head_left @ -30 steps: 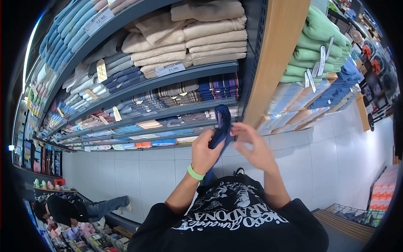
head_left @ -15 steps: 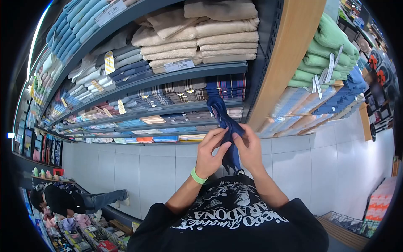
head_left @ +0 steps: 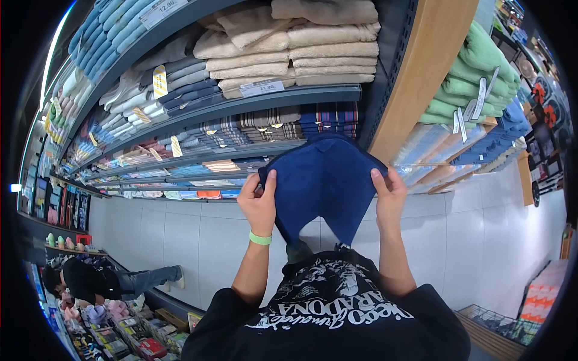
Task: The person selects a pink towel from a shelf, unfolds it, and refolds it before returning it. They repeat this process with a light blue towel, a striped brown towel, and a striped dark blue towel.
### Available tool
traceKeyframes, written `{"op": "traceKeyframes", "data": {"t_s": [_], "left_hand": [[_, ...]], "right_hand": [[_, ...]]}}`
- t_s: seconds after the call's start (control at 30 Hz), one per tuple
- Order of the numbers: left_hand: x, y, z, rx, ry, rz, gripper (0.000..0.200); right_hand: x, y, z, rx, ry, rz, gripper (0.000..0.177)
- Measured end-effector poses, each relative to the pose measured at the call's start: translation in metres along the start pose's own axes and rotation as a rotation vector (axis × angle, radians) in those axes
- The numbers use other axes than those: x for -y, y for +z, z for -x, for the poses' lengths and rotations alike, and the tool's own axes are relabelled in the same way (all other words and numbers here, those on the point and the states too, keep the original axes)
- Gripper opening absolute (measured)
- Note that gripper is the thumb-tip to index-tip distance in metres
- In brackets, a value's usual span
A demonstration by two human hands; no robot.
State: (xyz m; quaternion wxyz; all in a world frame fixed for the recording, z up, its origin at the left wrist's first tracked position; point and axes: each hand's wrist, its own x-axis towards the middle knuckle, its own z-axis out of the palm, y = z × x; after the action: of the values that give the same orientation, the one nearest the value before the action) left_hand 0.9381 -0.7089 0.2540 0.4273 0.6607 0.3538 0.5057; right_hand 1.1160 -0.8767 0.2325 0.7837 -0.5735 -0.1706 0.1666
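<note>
A dark blue cloth is spread out between my hands, with two pointed ends hanging toward my body and a gap between them. Its left edge is pinched in my left hand, which has a light green band at the wrist. My right hand grips the opposite edge, thumb on top. Behind the cloth's upper edge are folded plaid towels on a shelf.
Grey shelves of folded towels run across the front and left. A wooden post stands front right, beside green towels. At the lower left, a person in dark clothes is near a goods display.
The cloth was bunched and narrow between my close hands. Now my hands are apart, left and right, and the cloth is opened wide. The view has shifted slightly.
</note>
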Motion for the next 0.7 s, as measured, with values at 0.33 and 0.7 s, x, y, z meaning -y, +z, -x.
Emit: {"op": "traceKeyframes", "data": {"t_s": [0.33, 0.7], "left_hand": [[-0.017, 0.023, 0.023, 0.211, 0.199, -0.161, 0.023], [-0.021, 0.039, 0.052, 0.381, 0.181, -0.047, 0.036]], "right_hand": [[-0.006, 0.031, 0.033, 0.259, -0.028, 0.107, 0.017], [-0.004, 0.035, 0.042, 0.258, -0.023, 0.123, 0.016]]}}
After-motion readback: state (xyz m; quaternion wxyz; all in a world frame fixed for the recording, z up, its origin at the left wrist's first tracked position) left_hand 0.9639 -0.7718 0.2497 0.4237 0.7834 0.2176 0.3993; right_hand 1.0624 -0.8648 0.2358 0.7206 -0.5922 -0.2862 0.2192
